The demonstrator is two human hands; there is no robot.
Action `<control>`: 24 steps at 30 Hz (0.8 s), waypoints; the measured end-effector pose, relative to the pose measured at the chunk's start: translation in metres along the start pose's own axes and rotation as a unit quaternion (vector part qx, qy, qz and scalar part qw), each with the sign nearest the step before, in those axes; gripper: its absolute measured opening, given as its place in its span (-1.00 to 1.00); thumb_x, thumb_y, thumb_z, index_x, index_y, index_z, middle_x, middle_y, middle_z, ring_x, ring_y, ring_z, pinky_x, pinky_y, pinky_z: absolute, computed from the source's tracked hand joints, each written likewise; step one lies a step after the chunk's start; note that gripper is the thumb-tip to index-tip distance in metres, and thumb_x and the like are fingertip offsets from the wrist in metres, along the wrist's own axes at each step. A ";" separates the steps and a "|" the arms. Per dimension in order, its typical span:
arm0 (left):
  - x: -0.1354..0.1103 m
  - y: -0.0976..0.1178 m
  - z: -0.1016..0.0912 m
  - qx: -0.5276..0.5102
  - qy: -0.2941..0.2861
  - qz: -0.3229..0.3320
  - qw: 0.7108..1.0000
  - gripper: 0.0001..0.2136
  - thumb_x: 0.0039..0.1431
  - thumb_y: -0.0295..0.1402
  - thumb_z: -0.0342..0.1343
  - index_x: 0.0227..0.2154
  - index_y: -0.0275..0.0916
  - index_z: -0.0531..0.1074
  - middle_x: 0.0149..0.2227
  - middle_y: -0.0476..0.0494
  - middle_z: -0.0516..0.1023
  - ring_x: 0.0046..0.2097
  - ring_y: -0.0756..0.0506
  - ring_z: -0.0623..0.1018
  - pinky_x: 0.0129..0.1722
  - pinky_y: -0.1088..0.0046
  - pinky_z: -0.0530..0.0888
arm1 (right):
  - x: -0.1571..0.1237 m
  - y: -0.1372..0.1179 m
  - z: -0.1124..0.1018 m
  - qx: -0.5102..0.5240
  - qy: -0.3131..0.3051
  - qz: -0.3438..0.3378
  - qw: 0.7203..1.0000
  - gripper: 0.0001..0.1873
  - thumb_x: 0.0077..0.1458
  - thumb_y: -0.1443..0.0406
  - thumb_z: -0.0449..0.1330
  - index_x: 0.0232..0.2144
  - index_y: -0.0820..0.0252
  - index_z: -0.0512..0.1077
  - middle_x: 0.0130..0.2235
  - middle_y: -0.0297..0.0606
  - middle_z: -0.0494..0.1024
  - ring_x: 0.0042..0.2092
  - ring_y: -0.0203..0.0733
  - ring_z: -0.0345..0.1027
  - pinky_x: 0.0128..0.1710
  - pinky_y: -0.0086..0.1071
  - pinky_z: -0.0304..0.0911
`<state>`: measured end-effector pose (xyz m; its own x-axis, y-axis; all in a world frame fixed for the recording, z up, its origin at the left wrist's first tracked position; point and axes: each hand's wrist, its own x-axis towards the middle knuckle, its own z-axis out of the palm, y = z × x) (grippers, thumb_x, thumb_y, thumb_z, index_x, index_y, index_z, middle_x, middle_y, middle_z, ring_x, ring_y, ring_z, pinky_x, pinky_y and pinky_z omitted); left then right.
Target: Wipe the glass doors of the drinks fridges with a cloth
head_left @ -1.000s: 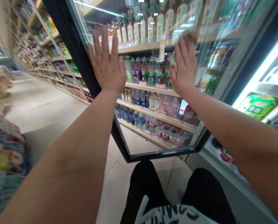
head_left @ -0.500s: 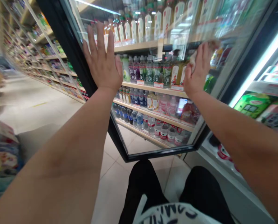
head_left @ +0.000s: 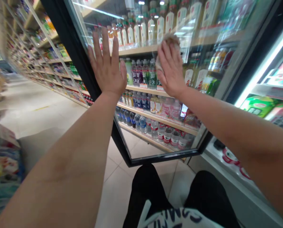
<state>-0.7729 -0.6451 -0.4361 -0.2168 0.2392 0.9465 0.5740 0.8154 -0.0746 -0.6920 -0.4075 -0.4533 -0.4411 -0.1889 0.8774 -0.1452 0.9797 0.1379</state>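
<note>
A glass fridge door (head_left: 203,104) in a black frame stands swung open in front of me. My left hand (head_left: 108,68) lies flat on the glass near the door's left edge, fingers stretched out and holding nothing. My right hand (head_left: 171,71) presses a small crumpled cloth (head_left: 169,39) against the glass near the middle of the door; the cloth shows above my fingertips. Through the glass I see shelves with several drink bottles (head_left: 153,126).
The black door frame (head_left: 70,47) runs down to a bottom rail (head_left: 165,156) above my knees. The lit fridge interior (head_left: 262,104) with green packs is on the right. A tiled aisle (head_left: 37,110) with store shelves runs off to the left.
My right hand with the cloth swept right across the glass, then back left toward the middle. My left hand has stayed flat on the glass.
</note>
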 end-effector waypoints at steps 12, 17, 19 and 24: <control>-0.009 0.040 -0.002 -0.105 0.059 0.028 0.992 -0.40 0.43 -0.11 -0.53 0.45 -0.16 -0.12 0.48 0.02 -0.12 0.48 0.06 -0.19 0.47 0.32 -0.11 | 0.057 -0.090 -0.001 0.179 -0.004 0.097 0.979 -0.24 0.29 0.04 -0.39 0.47 0.07 -0.23 0.47 -0.61 -0.23 0.50 -0.34 -0.44 0.49 -0.32 -0.27; -0.011 0.054 0.001 -0.098 -0.068 0.101 0.988 -0.43 0.37 -0.18 -0.20 0.40 -0.19 0.05 0.47 0.01 -0.01 0.49 0.01 -0.19 0.48 0.19 -0.16 | 0.055 -0.055 -0.021 0.241 0.022 0.004 0.970 -0.26 0.33 0.13 -0.38 0.43 0.42 -0.25 0.46 -0.30 -0.08 0.46 -0.48 -0.20 0.45 -0.49 -0.11; -0.011 0.047 -0.005 -0.085 -0.095 0.113 0.985 -0.45 0.33 -0.23 -0.11 0.37 -0.14 0.15 0.44 0.07 0.05 0.48 -0.08 -0.11 0.47 0.06 -0.27 | 0.044 -0.029 -0.035 0.167 0.061 -0.007 0.984 -0.29 0.35 0.13 -0.32 0.43 0.37 -0.10 0.45 -0.32 -0.01 0.46 -0.44 -0.18 0.45 -0.51 -0.11; -0.011 0.036 -0.029 -0.065 -0.101 0.107 0.987 -0.40 0.28 -0.31 -0.06 0.39 -0.09 0.16 0.37 -0.01 0.24 0.41 -0.28 0.15 0.44 -0.06 0.03 | 0.012 0.039 -0.032 0.030 0.053 0.042 0.997 -0.21 0.34 -0.10 -0.31 0.44 0.15 -0.06 0.47 -0.41 -0.18 0.50 -0.13 -0.38 0.50 -0.01 -0.42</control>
<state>-0.7272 -0.6334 -0.4397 -0.2252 0.5101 0.8301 0.7175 0.6632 -0.2130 -0.6750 -0.3692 -0.4226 -0.3584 -0.0942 0.9288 -0.1647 0.9857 0.0365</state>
